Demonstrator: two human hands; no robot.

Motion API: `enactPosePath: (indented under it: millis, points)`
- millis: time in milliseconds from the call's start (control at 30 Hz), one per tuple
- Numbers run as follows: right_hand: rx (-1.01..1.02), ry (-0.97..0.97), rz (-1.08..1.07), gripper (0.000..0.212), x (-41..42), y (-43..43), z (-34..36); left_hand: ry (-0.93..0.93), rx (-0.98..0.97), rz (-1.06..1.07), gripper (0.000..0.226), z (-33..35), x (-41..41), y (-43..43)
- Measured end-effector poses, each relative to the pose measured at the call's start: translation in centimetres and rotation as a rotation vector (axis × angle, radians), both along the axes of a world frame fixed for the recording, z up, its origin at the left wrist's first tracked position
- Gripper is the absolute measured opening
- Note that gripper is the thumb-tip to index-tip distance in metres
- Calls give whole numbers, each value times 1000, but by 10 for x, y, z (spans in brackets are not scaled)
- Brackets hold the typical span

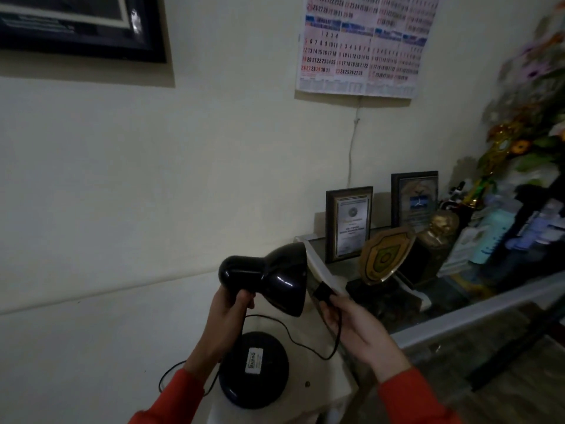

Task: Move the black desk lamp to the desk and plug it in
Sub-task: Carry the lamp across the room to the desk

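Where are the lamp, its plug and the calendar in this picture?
lamp (281,278), head view, on the glossy shade.
plug (323,292), head view, on its black body.
calendar (360,53), head view, on the number grid.

The room is dim. A plain cream wall (153,179) fills most of the view, with a dark-framed picture (82,26) at upper left and a paper calendar (363,47) to its right. Below the calendar, a thin cord (353,142) runs down the wall. At right, a glass-topped surface (452,304) carries two framed certificates (350,223), a shield plaque (385,255) and colourful flowers (532,96).
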State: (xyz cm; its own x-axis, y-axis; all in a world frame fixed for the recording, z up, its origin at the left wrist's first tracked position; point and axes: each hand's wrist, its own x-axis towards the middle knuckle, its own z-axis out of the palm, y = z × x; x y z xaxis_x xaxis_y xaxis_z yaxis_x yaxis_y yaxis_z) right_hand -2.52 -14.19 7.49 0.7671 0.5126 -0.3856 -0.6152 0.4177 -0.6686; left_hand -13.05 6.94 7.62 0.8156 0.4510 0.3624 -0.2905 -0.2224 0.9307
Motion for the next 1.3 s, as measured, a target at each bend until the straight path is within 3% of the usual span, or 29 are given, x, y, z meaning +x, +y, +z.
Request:
enactPosePath:
  millis: [267, 367, 433, 600, 833, 1033, 1100, 1200, 1300]
  points:
    - [0, -73, -82, 32, -31, -26, 24, -49, 37, -31, 4, 18, -3, 1]
    - [-56, -110, -144, 44, -44, -39, 26, -53, 56, -88, 22, 24, -4, -7]
    - [-51, -130, -197, 47, -54, -49, 28, -51, 73, -122, 22, 29, -5, -16]
    - [-58, -198, -317, 43, -86, -81, 34, -63, 80, -204, 10, 43, -12, -48]
    - [-98, -237, -435, 27, -130, -150, 53, -66, 94, -330, 25, 49, -23, -111]
    - [-107, -209, -593, 23, -181, -228, 66, -68, 103, -429, 7, 58, -43, -194]
    - [-102, -193, -647, 24, -201, -257, 67, -55, 83, -432, 19, 57, -49, -225]
    - [-103, -154, -731, 23, -232, -303, 66, -54, 101, -474, 12, 55, -60, -272]
    - [-100, -126, -813, 22, -265, -346, 64, -68, 68, -557, 19, 54, -76, -320]
